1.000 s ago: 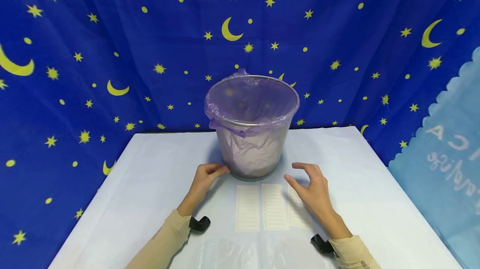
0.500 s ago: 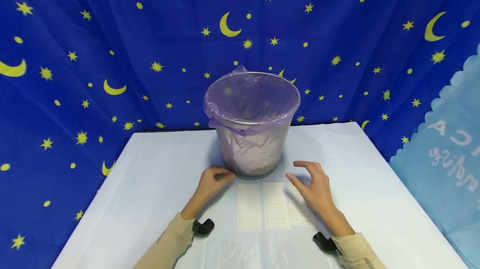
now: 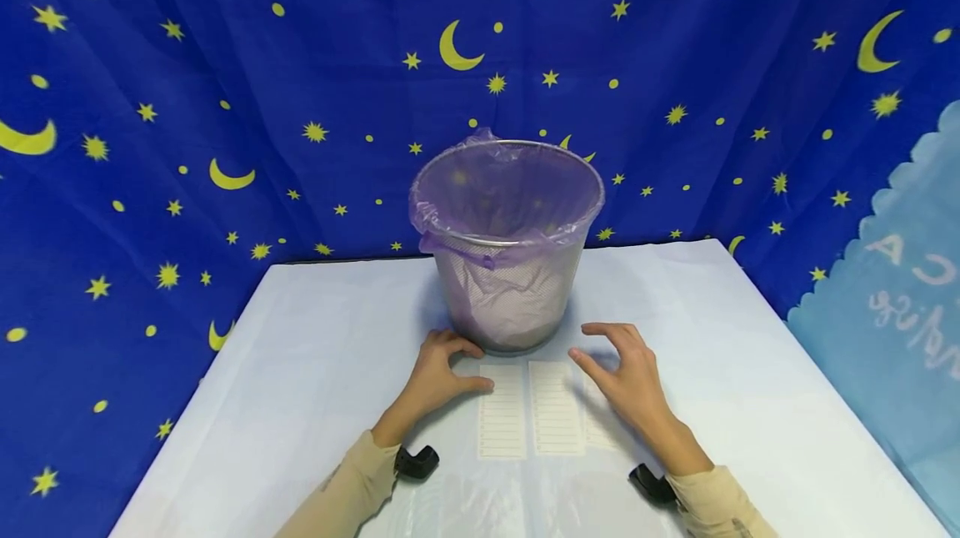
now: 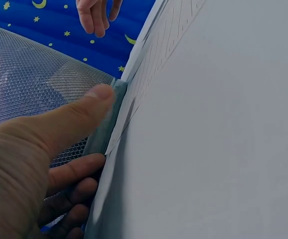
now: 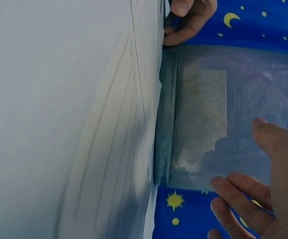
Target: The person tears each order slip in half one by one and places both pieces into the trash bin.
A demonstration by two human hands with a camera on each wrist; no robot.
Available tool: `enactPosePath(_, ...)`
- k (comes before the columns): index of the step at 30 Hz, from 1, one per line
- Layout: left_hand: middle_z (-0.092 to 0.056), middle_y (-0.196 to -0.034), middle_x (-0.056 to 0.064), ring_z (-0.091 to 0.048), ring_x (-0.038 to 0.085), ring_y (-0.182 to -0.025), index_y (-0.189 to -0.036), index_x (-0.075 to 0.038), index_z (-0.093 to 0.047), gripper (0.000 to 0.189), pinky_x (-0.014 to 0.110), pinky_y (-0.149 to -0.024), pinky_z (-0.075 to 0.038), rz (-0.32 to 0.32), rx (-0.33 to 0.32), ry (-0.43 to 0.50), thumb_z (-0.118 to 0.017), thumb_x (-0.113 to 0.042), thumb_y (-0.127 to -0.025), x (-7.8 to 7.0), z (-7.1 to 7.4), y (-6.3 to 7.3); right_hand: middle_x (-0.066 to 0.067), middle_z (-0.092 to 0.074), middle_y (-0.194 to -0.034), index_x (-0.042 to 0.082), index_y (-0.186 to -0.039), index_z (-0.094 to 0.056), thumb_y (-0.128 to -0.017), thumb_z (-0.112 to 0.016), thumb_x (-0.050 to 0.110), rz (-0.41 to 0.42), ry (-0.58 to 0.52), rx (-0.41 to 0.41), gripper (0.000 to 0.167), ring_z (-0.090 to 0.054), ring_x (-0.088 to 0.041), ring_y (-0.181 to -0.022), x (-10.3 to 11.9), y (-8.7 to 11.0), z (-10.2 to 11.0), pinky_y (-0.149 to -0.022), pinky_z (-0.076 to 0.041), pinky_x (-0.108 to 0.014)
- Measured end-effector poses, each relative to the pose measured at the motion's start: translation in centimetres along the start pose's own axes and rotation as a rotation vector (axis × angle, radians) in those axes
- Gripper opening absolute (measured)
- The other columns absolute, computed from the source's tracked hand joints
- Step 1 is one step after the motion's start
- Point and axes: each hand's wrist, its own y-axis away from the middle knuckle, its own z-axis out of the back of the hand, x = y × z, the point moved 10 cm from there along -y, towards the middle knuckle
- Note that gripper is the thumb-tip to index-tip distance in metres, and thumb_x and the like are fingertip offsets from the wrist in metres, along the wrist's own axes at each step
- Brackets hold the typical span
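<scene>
A mesh wastebasket (image 3: pixel 525 296) stands upright at the back of the table, lined with a purple bin bag (image 3: pixel 487 250) folded over its rim. Three ruled white paper strips lie before it: a left one (image 3: pixel 501 425), a middle one (image 3: pixel 557 417) and a right one (image 3: pixel 602 421). My left hand (image 3: pixel 438 375) is beside the basket's front left base, thumb and fingers parted, the thumb tip over the left strip's top corner. Nothing shows in its grasp in the left wrist view. My right hand (image 3: pixel 630 375) hovers around the right strip, partly covering it, fingers loosely bent and holding nothing.
The white-covered table (image 3: pixel 315 338) ends at the back against a blue curtain (image 3: pixel 337 87) with yellow moons and stars. Clear plastic sheeting (image 3: pixel 480 505) lies toward the front. Black wrist cameras (image 3: pixel 417 463) sit at both cuffs. A light blue lettered cloth (image 3: pixel 900 313) hangs at right.
My left hand has moved right along the basket's base to the left strip, and its thumb and fingers have spread apart. The right hand has stayed nearly still.
</scene>
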Motion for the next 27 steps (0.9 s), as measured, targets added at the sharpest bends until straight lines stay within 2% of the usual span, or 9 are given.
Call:
enactPosePath(7, -0.070, -0.102, -0.002, -0.053, 0.020, -0.106, -0.097, -0.016, -0.079, 0.045, 0.044, -0.100, -0.042, -0.037, 0.017, -0.020, -0.101, -0.039, -0.065, -0.4, -0.3, 0.4, -0.003, -0.076, -0.115, 0.008, -0.118, -0.076, -0.083, -0.090, 0.021, 0.024, -0.025, 0.075, 0.040, -0.066, -0.026, -0.115, 1.3, 0.5, -1.4, -0.093, -0.052, -0.054)
enactPosePath(13, -0.067, -0.097, 0.000, -0.051, 0.018, -0.099, -0.097, -0.015, -0.078, 0.045, 0.042, -0.096, -0.041, -0.082, 0.033, -0.027, -0.100, -0.037, -0.065, -1.0, -0.7, 0.2, 0.002, -0.075, -0.115, 0.010, -0.119, -0.076, -0.084, -0.090, 0.023, 0.023, -0.038, 0.131, 0.040, -0.067, -0.022, -0.114, 2.0, 1.1, -2.5, -0.093, -0.053, -0.052)
enactPosePath(20, -0.064, -0.094, -0.004, -0.049, 0.015, -0.097, -0.092, -0.018, -0.075, 0.037, 0.042, -0.096, -0.040, -0.068, 0.072, -0.047, -0.099, -0.034, -0.069, -1.1, -1.1, 0.2, 0.006, -0.075, -0.116, 0.013, -0.123, -0.073, -0.088, -0.088, 0.029, 0.042, -0.080, 0.244, 0.042, -0.066, -0.016, -0.114, 3.0, 2.3, -4.4, -0.095, -0.055, -0.045)
enactPosePath(27, -0.066, -0.091, -0.005, -0.050, 0.014, -0.093, -0.088, -0.019, -0.070, 0.035, 0.039, -0.094, -0.039, -0.084, 0.077, -0.028, -0.098, -0.029, -0.071, -1.3, -1.1, 0.2, 0.004, -0.076, -0.114, 0.011, -0.121, -0.074, -0.086, -0.089, 0.025, 0.060, -0.078, 0.289, 0.041, -0.069, -0.017, -0.112, 3.4, 2.7, -5.2, -0.096, -0.057, -0.045)
